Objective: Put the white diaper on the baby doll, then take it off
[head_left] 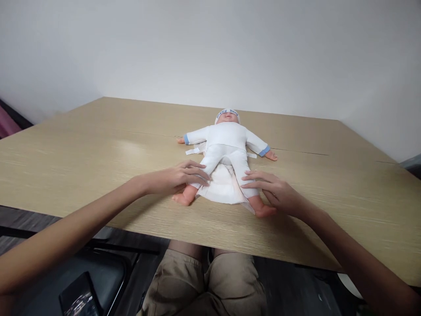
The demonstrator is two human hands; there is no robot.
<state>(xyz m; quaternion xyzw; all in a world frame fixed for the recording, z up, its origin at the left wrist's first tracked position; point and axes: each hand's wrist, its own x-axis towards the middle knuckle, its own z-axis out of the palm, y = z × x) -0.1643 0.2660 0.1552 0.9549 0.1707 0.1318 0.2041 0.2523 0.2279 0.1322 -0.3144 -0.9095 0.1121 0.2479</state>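
A baby doll (226, 135) in a white suit with blue cuffs lies on its back, head toward the wall and legs spread toward me. Under its hips and between its legs an unfolded white diaper (221, 186) is spread out; its fastening tabs stick out on both sides of the waist. My left hand (184, 177) rests on the doll's leg at the left, fingers stretched out over the shin. On the leg at the right lies my right hand (268, 186), its fingers extended across the trouser leg. Neither hand is wrapped around anything.
The doll lies on a wooden table (82, 162) whose far edge meets a pale wall (210, 52). Below the near edge are my knees in khaki shorts (204, 281). At the lower left a phone (80, 296) lies on a dark chair seat (105, 272).
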